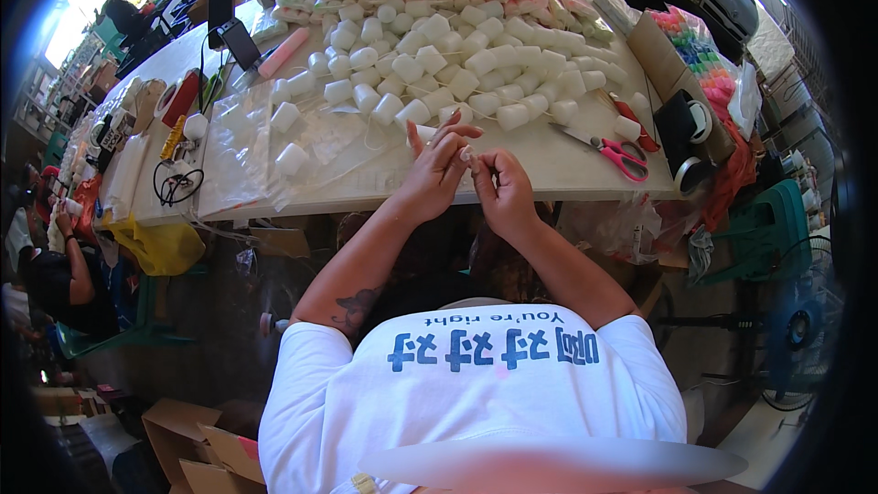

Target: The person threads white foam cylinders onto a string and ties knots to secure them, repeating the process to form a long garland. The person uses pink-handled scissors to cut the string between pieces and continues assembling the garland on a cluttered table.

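Two hands met at the table edge: your left hand (437, 169) and right hand (501, 185) pinched a small white piece (466, 154) between fingertips. Beyond, white cylinders (457, 64) crowded the white table (567, 169); pink-handled scissors (615, 152) lay right, outdoors, sunlit.

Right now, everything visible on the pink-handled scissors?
The pink-handled scissors lie flat on the white table, right of both hands and untouched by them. They have two pink loop handles that look like plastic, nearest the table's front edge, and metal-looking blades that look closed, pointing up-left toward the pile of small white cylinders. A black tape roll sits just to their right.
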Action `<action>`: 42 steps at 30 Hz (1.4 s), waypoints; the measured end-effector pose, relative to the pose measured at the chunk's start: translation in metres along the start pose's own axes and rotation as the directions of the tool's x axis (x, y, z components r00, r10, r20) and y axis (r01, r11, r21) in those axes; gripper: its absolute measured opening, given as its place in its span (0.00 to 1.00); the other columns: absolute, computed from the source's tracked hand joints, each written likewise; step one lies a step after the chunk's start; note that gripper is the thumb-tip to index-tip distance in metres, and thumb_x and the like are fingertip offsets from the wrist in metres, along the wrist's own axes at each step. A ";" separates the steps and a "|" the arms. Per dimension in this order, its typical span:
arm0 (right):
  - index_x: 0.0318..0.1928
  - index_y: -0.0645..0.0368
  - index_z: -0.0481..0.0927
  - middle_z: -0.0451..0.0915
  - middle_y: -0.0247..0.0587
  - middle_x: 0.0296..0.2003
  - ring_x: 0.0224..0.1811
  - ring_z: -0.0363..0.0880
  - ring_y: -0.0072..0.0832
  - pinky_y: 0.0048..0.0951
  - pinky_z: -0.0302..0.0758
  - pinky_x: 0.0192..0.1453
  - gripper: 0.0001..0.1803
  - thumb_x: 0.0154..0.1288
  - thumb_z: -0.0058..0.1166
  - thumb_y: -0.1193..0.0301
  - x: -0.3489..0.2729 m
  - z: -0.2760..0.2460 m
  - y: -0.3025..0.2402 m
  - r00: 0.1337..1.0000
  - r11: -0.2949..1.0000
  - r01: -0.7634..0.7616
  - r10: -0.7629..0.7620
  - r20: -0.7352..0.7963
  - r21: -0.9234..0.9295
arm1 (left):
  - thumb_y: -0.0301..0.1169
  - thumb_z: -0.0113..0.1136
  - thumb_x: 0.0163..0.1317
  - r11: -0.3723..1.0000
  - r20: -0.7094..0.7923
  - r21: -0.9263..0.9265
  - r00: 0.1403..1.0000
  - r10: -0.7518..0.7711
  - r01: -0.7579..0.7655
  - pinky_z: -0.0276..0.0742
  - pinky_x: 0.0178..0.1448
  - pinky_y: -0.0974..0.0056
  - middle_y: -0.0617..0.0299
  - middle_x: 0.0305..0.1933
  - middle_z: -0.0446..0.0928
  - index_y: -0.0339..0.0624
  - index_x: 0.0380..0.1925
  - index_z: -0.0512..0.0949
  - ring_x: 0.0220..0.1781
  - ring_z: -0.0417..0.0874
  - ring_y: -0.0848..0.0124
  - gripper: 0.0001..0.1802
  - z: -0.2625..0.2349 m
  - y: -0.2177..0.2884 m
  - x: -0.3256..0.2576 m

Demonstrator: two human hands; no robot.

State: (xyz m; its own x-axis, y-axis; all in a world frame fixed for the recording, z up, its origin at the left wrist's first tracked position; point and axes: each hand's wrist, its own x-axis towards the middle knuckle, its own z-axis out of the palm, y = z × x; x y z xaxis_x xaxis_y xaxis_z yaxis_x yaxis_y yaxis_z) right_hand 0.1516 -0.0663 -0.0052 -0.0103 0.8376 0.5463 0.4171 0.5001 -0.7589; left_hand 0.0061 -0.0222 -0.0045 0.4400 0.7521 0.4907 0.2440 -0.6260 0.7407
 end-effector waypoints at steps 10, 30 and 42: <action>0.49 0.66 0.78 0.80 0.34 0.38 0.41 0.76 0.17 0.22 0.74 0.48 0.12 0.73 0.47 0.71 0.008 -0.029 0.006 0.858 0.766 -0.479 0.304 0.415 0.430 | 0.26 0.44 0.71 1.000 -0.060 0.017 0.998 0.025 -0.024 0.13 0.72 0.42 0.63 0.56 0.75 0.45 0.34 0.69 0.74 0.60 0.59 0.05 0.004 -0.006 -0.003; 0.38 0.64 0.81 0.78 0.33 0.30 0.34 0.75 0.19 0.25 0.73 0.39 0.06 0.62 0.57 0.75 0.017 -0.033 0.025 0.907 0.940 -0.291 0.212 0.363 0.178 | 0.26 0.52 0.66 0.976 -0.010 0.189 0.993 0.117 -0.113 0.20 0.73 0.37 0.68 0.47 0.80 0.45 0.36 0.78 0.72 0.64 0.59 0.05 0.004 -0.009 -0.005; 0.33 0.61 0.80 0.80 0.43 0.33 0.37 0.79 0.41 0.35 0.76 0.43 0.07 0.51 0.60 0.78 0.019 -0.041 0.018 0.979 0.946 0.202 -0.194 0.060 -0.253 | 0.28 0.56 0.64 0.984 -0.081 0.168 0.994 0.071 -0.056 0.25 0.74 0.38 0.65 0.56 0.74 0.46 0.34 0.75 0.75 0.56 0.55 0.01 0.009 -0.012 -0.002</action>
State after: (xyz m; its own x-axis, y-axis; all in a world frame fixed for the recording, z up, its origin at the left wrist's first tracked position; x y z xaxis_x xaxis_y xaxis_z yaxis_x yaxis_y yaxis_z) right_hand 0.1968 -0.0502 0.0059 -0.1450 0.7365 0.6607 0.6228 0.5868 -0.5175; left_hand 0.0099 -0.0179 -0.0184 0.3844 0.7202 0.5776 0.3608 -0.6931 0.6241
